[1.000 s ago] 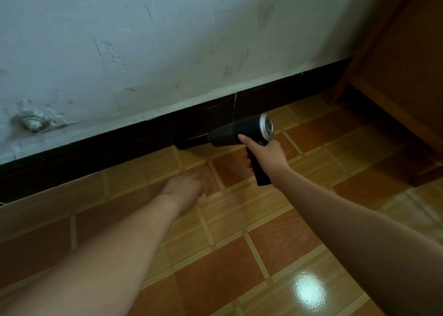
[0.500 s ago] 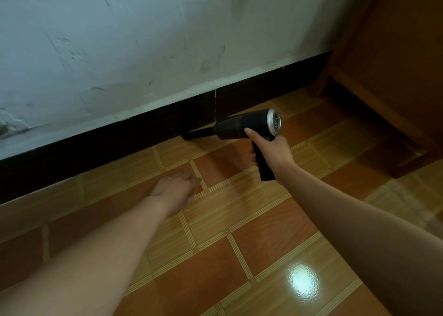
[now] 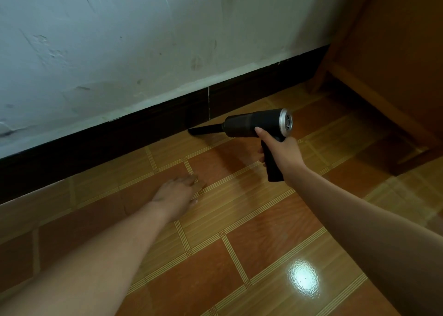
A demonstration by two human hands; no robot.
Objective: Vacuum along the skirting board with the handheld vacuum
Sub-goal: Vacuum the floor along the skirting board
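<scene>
1. Across the lower frame, glossy orange-and-tan floor tiles [image 3: 263, 251] are stretching up to a dark skirting board [image 3: 96, 145]. The board is running diagonally below a scuffed white wall [image 3: 119, 40]. Wooden furniture [image 3: 395, 52] is filling the upper right, and a light reflection [image 3: 303, 278] is shining at lower right.
2. At centre right, the right hand [image 3: 282, 150] is gripping the handheld vacuum [image 3: 251, 124] by its handle, fingers curled round it and index finger lying straight along the barrel. The nozzle [image 3: 206, 130] is pointing at the foot of the skirting board, just left of its vertical joint [image 3: 208, 102].
3. At centre, the left hand [image 3: 175, 196] is resting on a tile, fingers straight, holding nothing.
4. Compared with a second ago, the nozzle is lying nearer the joint, having travelled rightward; the left hand is staying on the floor.
</scene>
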